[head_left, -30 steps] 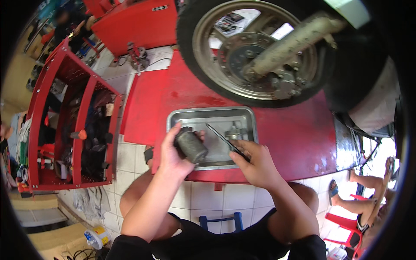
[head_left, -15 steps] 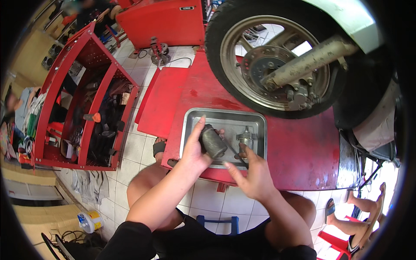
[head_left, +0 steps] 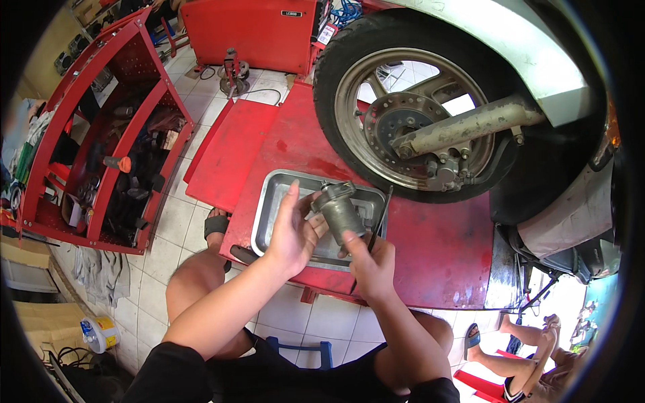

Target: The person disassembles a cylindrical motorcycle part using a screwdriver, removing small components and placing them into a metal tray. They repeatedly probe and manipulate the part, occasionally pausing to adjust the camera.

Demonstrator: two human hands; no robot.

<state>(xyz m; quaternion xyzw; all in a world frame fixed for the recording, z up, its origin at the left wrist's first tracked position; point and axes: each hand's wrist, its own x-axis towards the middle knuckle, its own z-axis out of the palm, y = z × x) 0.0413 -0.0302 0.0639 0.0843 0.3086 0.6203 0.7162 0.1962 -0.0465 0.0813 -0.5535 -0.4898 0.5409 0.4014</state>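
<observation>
A grey metal cylindrical motor, like a starter motor point(head_left: 342, 216), is tilted above a shallow steel tray point(head_left: 263, 218). My right hand point(head_left: 373, 267) is closed around its lower end, the thumb pressed on the casing. A thin dark rod point(head_left: 381, 225) also runs through that hand, slanting up past the tray's right side; its kind is unclear. My left hand point(head_left: 290, 235) is beside the motor, thumb raised and fingers apart, the fingertips at the motor's left side and partly behind it. The motor and hands hide much of the tray's inside.
The tray rests on a red lift table point(head_left: 430, 248), below a motorcycle front wheel point(head_left: 329, 107). A dark handle point(head_left: 244, 254) lies by the tray's near left corner. A red tool cart point(head_left: 127, 141) is at left, a blue stool point(head_left: 325, 354) beneath me. Another person's legs point(head_left: 494, 363) show at lower right.
The end piece with the shaft, earlier in the tray, is now up at the cylinder's top. My right hand has come onto the cylinder; my left has loosened from it. The whole view has shifted.
</observation>
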